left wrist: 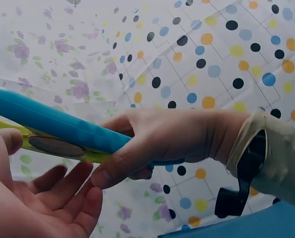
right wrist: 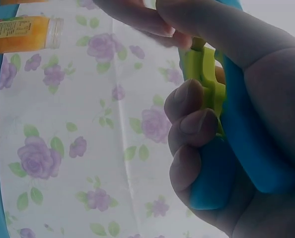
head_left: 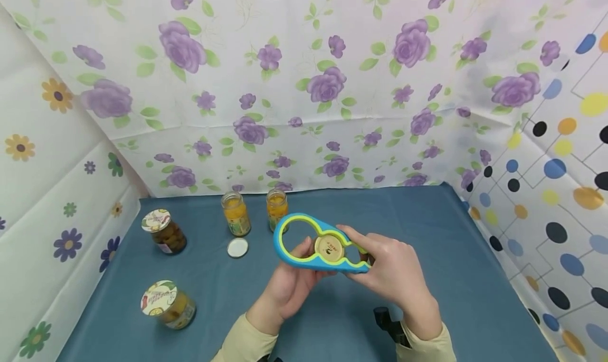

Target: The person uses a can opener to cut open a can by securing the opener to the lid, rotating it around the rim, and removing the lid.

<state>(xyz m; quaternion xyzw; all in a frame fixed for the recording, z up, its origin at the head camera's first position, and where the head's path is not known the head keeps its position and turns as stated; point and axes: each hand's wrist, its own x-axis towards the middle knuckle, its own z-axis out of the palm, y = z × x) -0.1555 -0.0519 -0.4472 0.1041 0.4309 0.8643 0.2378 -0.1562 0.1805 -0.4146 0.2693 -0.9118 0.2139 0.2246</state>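
Observation:
My right hand (head_left: 394, 267) grips the handle end of a blue and yellow-green jar opener (head_left: 290, 259), raised over the table. A gold-coloured jar lid (head_left: 329, 248) sits in the middle opening of the tool, and no jar shows under it. My left hand (head_left: 290, 293) is palm up below the opener, its thumb reaching through the large loop to the lid's edge. In the left wrist view, the left fingers (left wrist: 70, 188) are loosely extended beneath the lid (left wrist: 57, 147). The right fingers (right wrist: 189, 124) curl round both handle arms in the right wrist view.
Two lidless jars of orange food, one left (head_left: 236, 214) and one right (head_left: 277, 209), stand at the back. A white lid (head_left: 237, 247) lies before the left one. Two lidded jars, a dark one (head_left: 168, 238) and a paler one (head_left: 178, 309), are at left. Patterned cloth walls (head_left: 294, 87) surround the table.

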